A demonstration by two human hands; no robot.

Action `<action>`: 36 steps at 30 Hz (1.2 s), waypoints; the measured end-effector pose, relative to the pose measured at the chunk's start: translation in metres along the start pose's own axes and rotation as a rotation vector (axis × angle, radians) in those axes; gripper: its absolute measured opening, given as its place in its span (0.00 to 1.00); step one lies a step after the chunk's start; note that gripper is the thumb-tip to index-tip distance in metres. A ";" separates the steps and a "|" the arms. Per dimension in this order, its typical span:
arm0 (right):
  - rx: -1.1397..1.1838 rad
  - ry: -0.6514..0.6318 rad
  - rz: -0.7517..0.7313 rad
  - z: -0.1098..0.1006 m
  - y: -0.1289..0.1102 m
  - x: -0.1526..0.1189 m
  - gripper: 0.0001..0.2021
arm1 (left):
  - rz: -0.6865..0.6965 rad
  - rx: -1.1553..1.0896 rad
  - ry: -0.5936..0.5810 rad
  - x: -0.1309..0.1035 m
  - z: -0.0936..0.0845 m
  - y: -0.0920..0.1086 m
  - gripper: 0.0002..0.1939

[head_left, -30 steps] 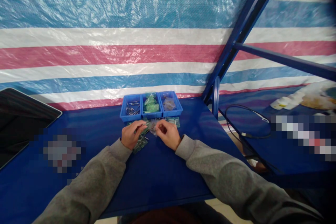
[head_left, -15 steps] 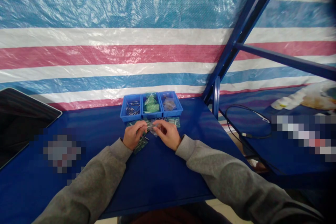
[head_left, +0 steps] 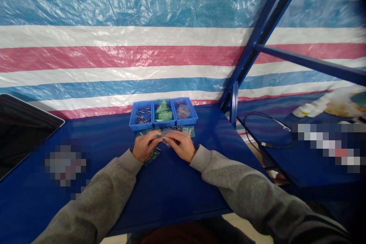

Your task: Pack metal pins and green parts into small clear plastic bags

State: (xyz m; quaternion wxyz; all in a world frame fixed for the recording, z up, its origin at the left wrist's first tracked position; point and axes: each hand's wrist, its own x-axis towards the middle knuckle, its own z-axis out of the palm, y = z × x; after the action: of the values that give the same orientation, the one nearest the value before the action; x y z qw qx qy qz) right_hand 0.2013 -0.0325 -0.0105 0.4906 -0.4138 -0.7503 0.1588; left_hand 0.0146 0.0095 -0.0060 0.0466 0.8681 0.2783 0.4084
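Observation:
My left hand (head_left: 145, 146) and my right hand (head_left: 182, 145) are close together over the blue table, both with fingers pinched. Between the fingertips is a small thing, too small to make out. Clear plastic shows beside my right fingers. Under and around the hands lie green-tinted packets (head_left: 188, 131), some with metal pieces. Just behind stand three joined blue bins: the left bin (head_left: 141, 126) has metal pins, the middle one holds green bags (head_left: 164, 112), the right one holds clear bags (head_left: 183, 111).
A dark screen-like panel (head_left: 23, 129) stands at the left, near a blurred item (head_left: 65, 164). On the right are a blue metal frame (head_left: 234, 103), a black cable (head_left: 276, 145) and plastic bags (head_left: 343, 105). A striped sheet (head_left: 114, 57) hangs behind.
The view has shifted slightly. My right fingers have moved a little closer to my left fingertips, and less of the clear plastic shows between the hands.

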 end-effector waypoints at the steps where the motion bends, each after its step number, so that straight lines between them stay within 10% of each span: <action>1: 0.001 0.003 -0.001 0.000 0.000 0.000 0.10 | 0.002 0.006 0.009 0.001 0.000 0.000 0.09; 36: -0.034 -0.002 0.003 0.004 0.005 -0.001 0.10 | -0.026 -0.064 0.078 0.006 -0.009 0.011 0.04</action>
State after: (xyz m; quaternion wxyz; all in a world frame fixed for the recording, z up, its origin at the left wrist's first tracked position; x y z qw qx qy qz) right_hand 0.2005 -0.0302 -0.0161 0.4825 -0.4231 -0.7526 0.1472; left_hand 0.0159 0.0024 0.0070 0.0688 0.8458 0.2778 0.4501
